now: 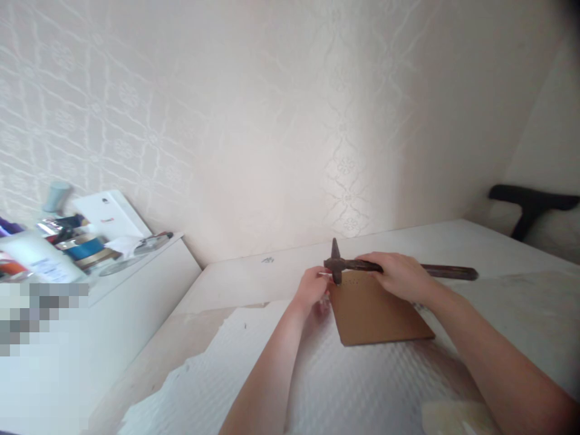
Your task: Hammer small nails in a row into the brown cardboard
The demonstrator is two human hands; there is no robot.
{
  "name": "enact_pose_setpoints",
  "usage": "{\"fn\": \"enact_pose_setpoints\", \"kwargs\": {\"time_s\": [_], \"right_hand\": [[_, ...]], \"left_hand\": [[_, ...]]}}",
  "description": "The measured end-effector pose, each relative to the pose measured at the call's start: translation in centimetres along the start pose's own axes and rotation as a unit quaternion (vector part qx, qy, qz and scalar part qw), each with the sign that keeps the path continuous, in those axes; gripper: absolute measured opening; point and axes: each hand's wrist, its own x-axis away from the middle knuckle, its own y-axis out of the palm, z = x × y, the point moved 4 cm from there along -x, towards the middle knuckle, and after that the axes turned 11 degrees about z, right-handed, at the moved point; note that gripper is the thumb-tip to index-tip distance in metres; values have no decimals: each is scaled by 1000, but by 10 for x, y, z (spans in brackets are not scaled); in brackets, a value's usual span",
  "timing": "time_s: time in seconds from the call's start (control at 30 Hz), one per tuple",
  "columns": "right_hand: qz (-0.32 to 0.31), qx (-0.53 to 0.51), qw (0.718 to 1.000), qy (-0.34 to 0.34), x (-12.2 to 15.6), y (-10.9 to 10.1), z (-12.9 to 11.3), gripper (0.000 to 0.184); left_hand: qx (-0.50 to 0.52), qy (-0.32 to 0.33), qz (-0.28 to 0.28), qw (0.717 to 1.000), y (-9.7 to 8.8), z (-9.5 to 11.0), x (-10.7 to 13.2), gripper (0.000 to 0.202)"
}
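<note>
Over on the left a white cabinet (149, 266) stood against the wall, its top crowded with bottles and tins (67, 241), and a white panel (111, 214) leaned behind them. The wall (281, 121) itself was papered in a pale embossed pattern of loops and small flowers, and it filled most of what I could see. Below it ran a pale table (453, 241), butted up to the wall. A white textured sheet (344, 386) with a ragged, torn edge covered its near part and left a bare beige strip on the cabinet side. The person's left hand (312, 289) rested on that sheet at the near-left corner of a brown board (376, 314), fingers drawn together in a pinch. Whatever sat between them was too small to make out. Just beside those fingers hung the dark head of a hammer (338, 264), poised over the board's far edge, close to a row of small marks. The board lay flat on the sheet. The right hand (399, 277) was wrapped tight around the hammer's handle close to the head, and the rest of the handle stuck out level to the right. Beyond it, in the far right corner, a dark chair back (530, 202) showed above the table's edge.
</note>
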Motion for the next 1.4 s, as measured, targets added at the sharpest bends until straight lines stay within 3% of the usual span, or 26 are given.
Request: {"fn": "enact_pose_setpoints", "kwargs": {"time_s": [1.4], "right_hand": [[13, -6, 1000, 2, 0, -4, -1, 47]], "left_hand": [[-1, -3, -12, 1000, 0, 5, 5, 21]]}}
